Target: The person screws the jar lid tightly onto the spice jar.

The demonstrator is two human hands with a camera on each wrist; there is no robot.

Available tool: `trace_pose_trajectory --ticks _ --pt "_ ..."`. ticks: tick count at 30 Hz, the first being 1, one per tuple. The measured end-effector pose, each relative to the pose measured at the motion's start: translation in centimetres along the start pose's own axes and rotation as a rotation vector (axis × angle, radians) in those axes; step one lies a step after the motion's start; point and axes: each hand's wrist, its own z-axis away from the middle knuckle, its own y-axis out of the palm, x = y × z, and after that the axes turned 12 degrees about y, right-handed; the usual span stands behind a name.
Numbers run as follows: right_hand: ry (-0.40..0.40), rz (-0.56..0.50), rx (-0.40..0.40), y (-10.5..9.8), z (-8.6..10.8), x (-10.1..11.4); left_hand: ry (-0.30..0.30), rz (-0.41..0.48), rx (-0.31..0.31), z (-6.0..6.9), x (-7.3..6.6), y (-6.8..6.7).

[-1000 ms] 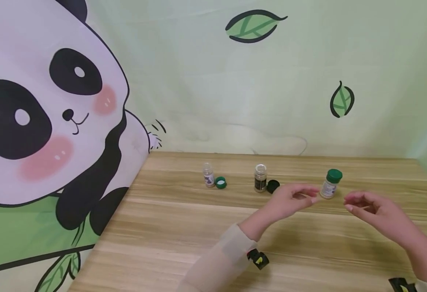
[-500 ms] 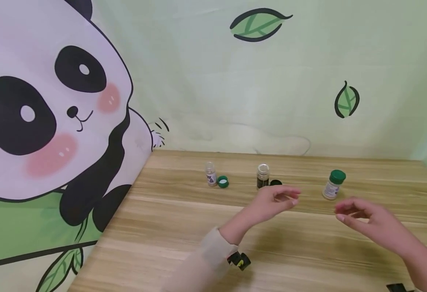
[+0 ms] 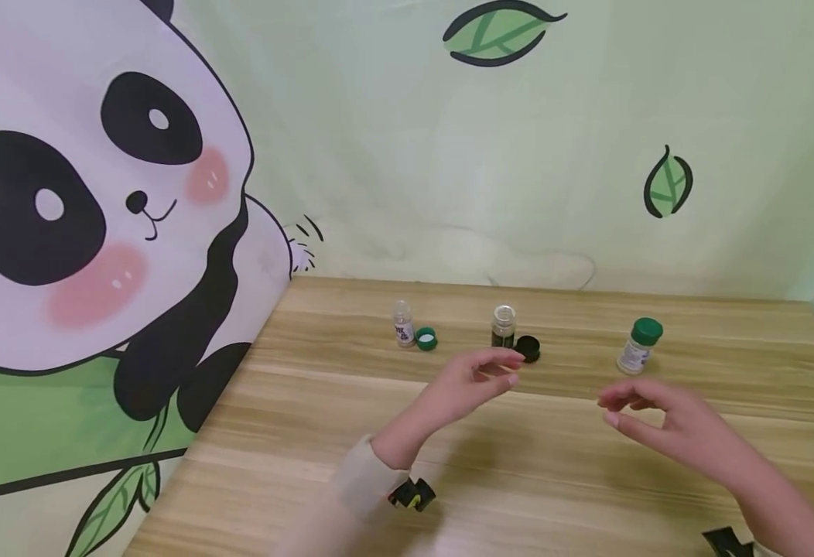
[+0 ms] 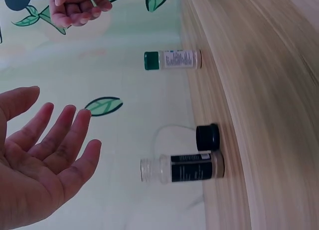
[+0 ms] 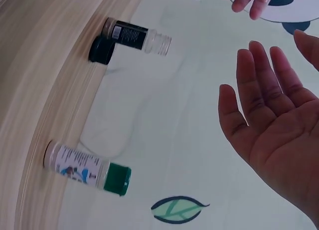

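My left hand point(image 3: 452, 391) hovers above the table, its fingers loosely bent around nothing. Just beyond its fingertips stands an uncapped clear spice jar point(image 3: 504, 331) with a black label, its lower part hidden by the hand in the head view. A black cap point(image 3: 529, 350) lies beside that jar. My right hand point(image 3: 675, 422) hangs in the air to the right, holding nothing, its fingers relaxed in the right wrist view. Behind it stands a spice jar point(image 5: 78, 164) with its green cap point(image 5: 117, 178) on. Neither hand touches anything.
Farther left, a clear jar point(image 3: 403, 333) with a white label stands uncapped, a green cap point(image 3: 426, 339) lying next to it. All stand toward the back of the wooden table point(image 3: 295, 433). A fabric backdrop point(image 3: 379, 155) with a panda and leaves rises behind.
Both hands have drawn left and back from the green-capped jar; the left hand travelled farther, past the black cap. The jars and caps stay where they were, while the head view shifts slightly.
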Motion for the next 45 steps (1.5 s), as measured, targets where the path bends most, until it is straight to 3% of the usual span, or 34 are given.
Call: trace_pose_trajectory --ticks 10,15,23,30,38,45 --pt "-0.037 -0.062 0.040 2.2 -1.7 1.2 -0.043 -0.029 -0.146 0.7 2.3 -2.1" --pt "0.027 -0.127 0.050 3.2 -2.7 1.8 -0.086 -0.037 -0.167 0.5 3.8 -2.6" --pt "0.148 -0.078 0.022 4.6 -4.1 3.0 -0.110 -0.067 -0.159 -1.0 5.4 -2.7" --pt "0.232 -0.074 0.039 5.3 -5.8 2.9 -0.133 -0.062 -0.140 -2.6 6.1 -2.6" --pt "0.222 -0.013 0.047 5.4 -7.6 2.0 -0.221 -0.008 -0.173 -4.4 7.1 -2.3" --pt "0.258 0.041 0.082 5.4 -8.9 1.5 -0.234 0.009 -0.183 -5.8 7.9 -1.6"
